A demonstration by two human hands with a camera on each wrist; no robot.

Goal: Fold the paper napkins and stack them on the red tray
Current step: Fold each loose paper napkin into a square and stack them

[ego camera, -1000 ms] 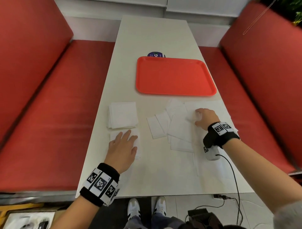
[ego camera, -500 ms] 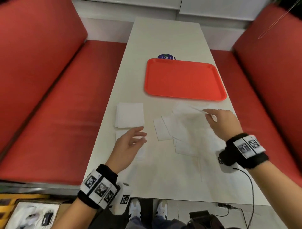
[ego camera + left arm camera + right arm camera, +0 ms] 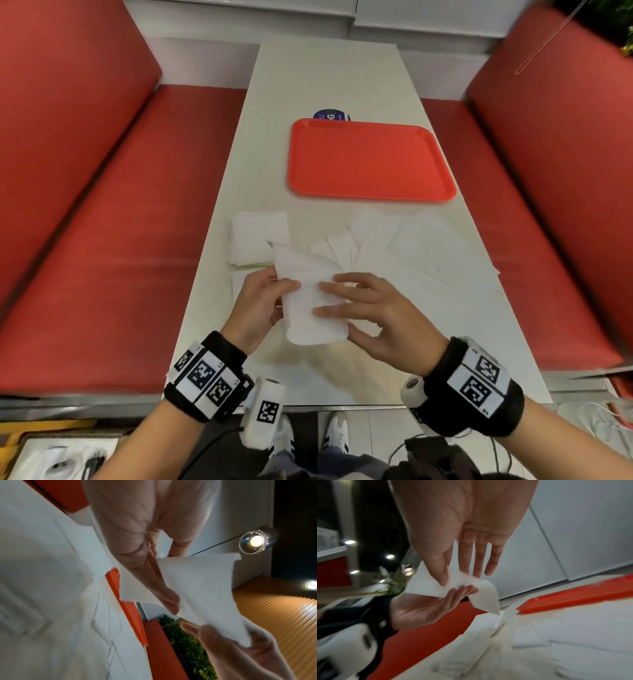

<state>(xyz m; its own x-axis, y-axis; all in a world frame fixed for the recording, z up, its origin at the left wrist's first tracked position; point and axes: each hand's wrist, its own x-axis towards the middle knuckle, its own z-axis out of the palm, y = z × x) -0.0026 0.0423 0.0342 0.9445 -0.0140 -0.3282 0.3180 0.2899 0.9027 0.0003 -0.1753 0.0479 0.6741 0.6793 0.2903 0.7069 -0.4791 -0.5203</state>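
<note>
Over the near part of the table I hold one white paper napkin (image 3: 308, 294) in the air with both hands. My left hand (image 3: 274, 294) pinches its left edge, thumb on top. My right hand (image 3: 337, 310) pinches its right side, fingers laid over it and thumb under. The left wrist view shows the left hand (image 3: 154, 582) on the napkin (image 3: 200, 588). In the right wrist view the right hand (image 3: 452, 580) grips the sagging napkin (image 3: 426, 585). Beyond the hands lies the red tray (image 3: 370, 161), bare. A small stack of folded napkins (image 3: 257, 236) lies at the left.
Several loose unfolded napkins (image 3: 404, 246) overlap on the table between the tray and my right hand. A blue round sticker (image 3: 330, 114) peeks out behind the tray. Red bench seats (image 3: 120, 240) flank the narrow white table (image 3: 325, 68) on both sides.
My right hand lifted a napkin off the loose pile and carried it left and nearer to me. My left hand left the table and took hold of that napkin.
</note>
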